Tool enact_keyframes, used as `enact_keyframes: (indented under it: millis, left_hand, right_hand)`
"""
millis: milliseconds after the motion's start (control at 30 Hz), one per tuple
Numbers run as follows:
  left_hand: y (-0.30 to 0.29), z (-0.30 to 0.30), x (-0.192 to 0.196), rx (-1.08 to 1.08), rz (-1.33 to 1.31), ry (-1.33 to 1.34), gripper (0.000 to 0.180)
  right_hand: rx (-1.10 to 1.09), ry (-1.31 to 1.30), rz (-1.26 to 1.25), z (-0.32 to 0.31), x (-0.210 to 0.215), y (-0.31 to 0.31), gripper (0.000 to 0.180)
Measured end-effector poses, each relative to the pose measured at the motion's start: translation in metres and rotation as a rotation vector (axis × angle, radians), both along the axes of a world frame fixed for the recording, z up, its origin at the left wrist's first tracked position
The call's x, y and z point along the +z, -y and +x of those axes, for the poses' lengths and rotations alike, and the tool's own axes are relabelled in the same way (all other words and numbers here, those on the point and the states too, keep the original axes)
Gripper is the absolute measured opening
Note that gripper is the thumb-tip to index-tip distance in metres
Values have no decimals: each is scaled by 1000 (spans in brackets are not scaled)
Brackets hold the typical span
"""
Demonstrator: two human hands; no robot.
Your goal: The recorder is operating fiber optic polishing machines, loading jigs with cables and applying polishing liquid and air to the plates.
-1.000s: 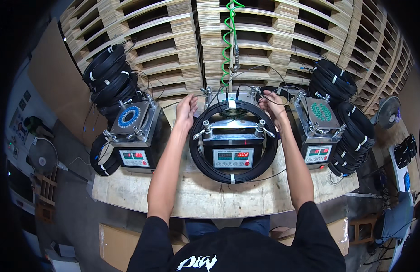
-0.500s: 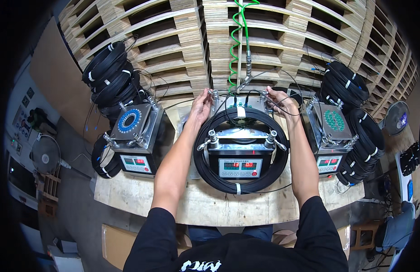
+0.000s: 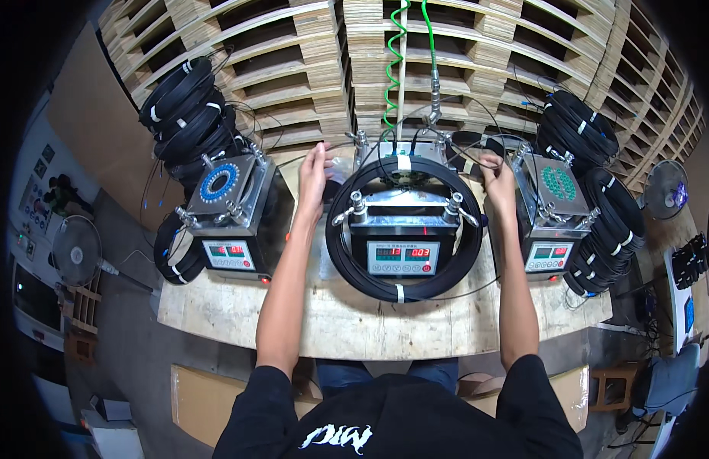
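Note:
A black cable coil [image 3: 341,264] with white ties hangs around the front of the middle bench machine [image 3: 404,208], which has metal clamp posts and a lit red display. Left of it, my left hand [image 3: 314,174] is raised with its fingers stretched out and nothing visible in it, beside a clear plastic bag [image 3: 341,170]. On the other side, my right hand [image 3: 498,177] has its fingers bent together near a thin black cable. Whatever may be between those fingers is too small to make out.
Similar machines stand at left [image 3: 226,206] and right [image 3: 555,210], topped with a blue ring and green pieces. Stacked black coils [image 3: 188,115] and more coils [image 3: 576,130] flank them. Behind rise wooden pallets [image 3: 293,76] and a green air hose [image 3: 429,38].
Both hands have left the middle machine's rear posts and moved outward, left and right. The middle display's reading has changed. The whole view has shifted slightly.

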State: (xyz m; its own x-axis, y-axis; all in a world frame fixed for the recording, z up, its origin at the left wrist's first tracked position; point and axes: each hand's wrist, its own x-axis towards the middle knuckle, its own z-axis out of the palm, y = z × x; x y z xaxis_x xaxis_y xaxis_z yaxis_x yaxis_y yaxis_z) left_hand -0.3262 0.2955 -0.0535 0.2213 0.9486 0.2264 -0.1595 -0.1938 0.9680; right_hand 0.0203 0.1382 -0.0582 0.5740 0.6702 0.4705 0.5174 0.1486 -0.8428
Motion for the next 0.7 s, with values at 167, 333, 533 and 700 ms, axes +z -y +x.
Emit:
enact_keyframes:
  millis: [167, 333, 533, 700]
  left_hand:
    - [98, -35, 18, 233, 411, -314, 30]
    - [126, -45, 27, 52, 397, -329, 26]
    - [117, -46, 17, 37, 470, -350, 41]
    - [80, -44, 13, 28, -73, 161, 61]
  right_hand:
    - [-1, 80, 37, -100, 28, 94, 18]
    - [-13, 246, 21, -110, 26, 107, 17]
    - [24, 61, -17, -88, 13, 101, 24]
    - [-39, -149, -225, -75, 29, 75, 38]
